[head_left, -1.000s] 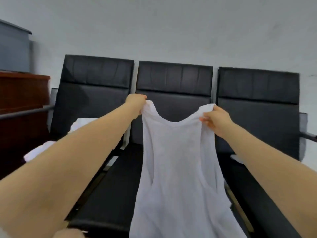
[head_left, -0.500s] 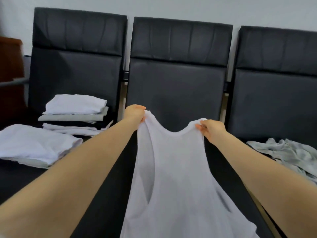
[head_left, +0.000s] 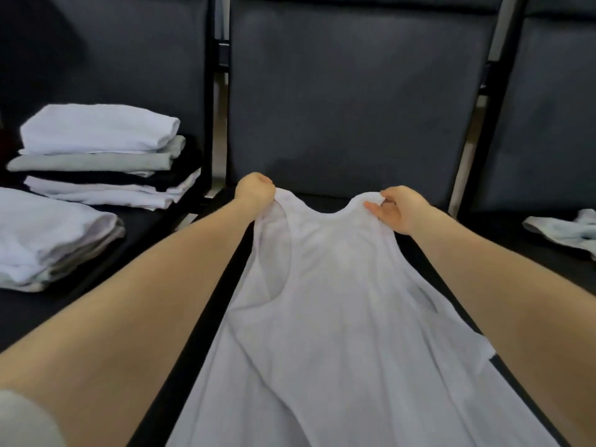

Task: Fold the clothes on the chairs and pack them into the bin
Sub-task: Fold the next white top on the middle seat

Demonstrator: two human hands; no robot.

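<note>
A white sleeveless top [head_left: 335, 301] is stretched out over the seat of the middle black chair [head_left: 348, 101], its hem toward me. My left hand [head_left: 253, 190] grips its left shoulder strap near the chair back. My right hand [head_left: 395, 208] pinches the right strap. A crumpled pale grey garment [head_left: 567, 230] lies on the right chair's seat. No bin is in view.
On the left chair [head_left: 106, 53] stands a stack of folded clothes [head_left: 103, 156] in white, grey and black, with a second folded white pile [head_left: 48, 237] nearer to me. Metal frame bars run between the chairs.
Both hands have lowered the top from hanging in the air down onto the middle seat. My view has tilted down and come closer to the chairs.
</note>
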